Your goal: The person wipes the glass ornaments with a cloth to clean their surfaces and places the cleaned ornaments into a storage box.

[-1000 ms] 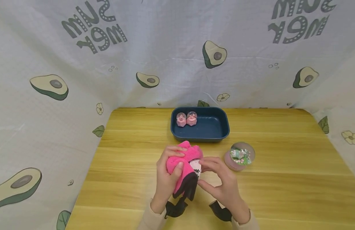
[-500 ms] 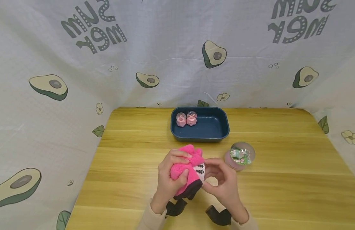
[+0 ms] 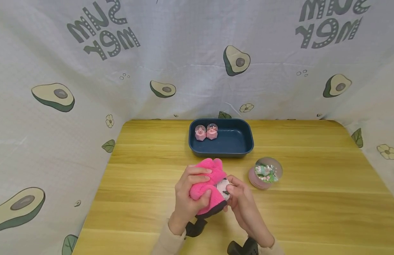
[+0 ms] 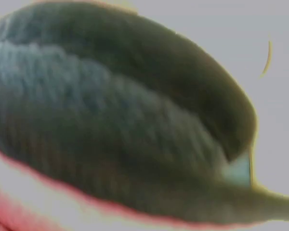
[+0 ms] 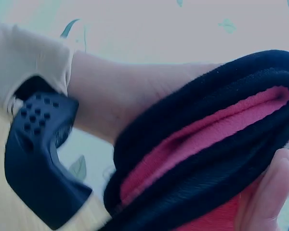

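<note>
My left hand [image 3: 190, 193] grips a bunched bright pink cloth [image 3: 211, 165] with a black border. The cloth is wrapped around a white piece [image 3: 221, 187] marked with dark shapes, most of it covered. At the cloth's right side my right hand [image 3: 245, 205] pinches the white piece between thumb and fingers. The right wrist view shows the folded black border [image 5: 188, 178] with pink inside, and a fingertip [image 5: 274, 187] beside it. Blurred dark border fabric [image 4: 115, 130] fills most of the left wrist view.
A snow globe [image 3: 266, 173] with a pale pink base stands to the right of the hands. Behind them is a dark blue tray [image 3: 233, 142] holding two small pink snow globes [image 3: 200, 133] at its left end. The wooden table [image 3: 311, 170] meets a printed curtain [image 3: 197, 71].
Both hands and the cloth shift slightly right, then the cloth rises a little. The right hand goes from spread at the white piece's edge to pinching it; its tree pattern turns to other dark marks.
</note>
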`<state>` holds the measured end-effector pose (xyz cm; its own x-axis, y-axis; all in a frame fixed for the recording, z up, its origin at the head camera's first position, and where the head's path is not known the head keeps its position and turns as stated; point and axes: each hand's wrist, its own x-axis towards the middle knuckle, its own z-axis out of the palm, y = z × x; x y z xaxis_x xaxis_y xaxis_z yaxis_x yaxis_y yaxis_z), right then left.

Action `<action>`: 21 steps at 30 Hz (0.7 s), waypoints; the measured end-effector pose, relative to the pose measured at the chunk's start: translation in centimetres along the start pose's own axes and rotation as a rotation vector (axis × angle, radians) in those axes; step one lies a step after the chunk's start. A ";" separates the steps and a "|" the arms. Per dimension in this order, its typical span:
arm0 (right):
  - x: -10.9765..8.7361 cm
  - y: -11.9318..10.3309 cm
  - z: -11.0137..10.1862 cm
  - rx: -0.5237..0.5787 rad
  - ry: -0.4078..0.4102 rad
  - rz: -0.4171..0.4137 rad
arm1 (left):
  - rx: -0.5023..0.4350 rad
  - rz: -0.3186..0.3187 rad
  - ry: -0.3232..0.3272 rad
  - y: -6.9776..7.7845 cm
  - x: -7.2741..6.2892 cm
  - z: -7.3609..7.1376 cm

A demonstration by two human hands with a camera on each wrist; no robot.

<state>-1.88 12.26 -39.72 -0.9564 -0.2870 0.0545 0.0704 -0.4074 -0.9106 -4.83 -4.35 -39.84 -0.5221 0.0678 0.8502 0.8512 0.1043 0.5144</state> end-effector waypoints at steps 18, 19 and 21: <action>-0.4 0.3 -0.3 0.021 -0.012 -0.013 | -0.023 -0.215 0.148 -0.1 -0.6 -0.1; -0.4 0.3 -0.4 0.008 -0.024 -0.025 | -0.023 -0.222 0.147 -0.1 -0.6 -0.1; -0.5 0.4 -0.7 -0.014 -0.038 -0.050 | -0.024 -0.230 0.145 -0.1 -0.7 -0.2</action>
<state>-1.59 12.84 -40.34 -0.9472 -0.2992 0.1148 0.0191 -0.4101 -0.9119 -4.56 -4.58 -40.45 -0.6904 -0.0977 0.7168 0.7128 0.0774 0.6971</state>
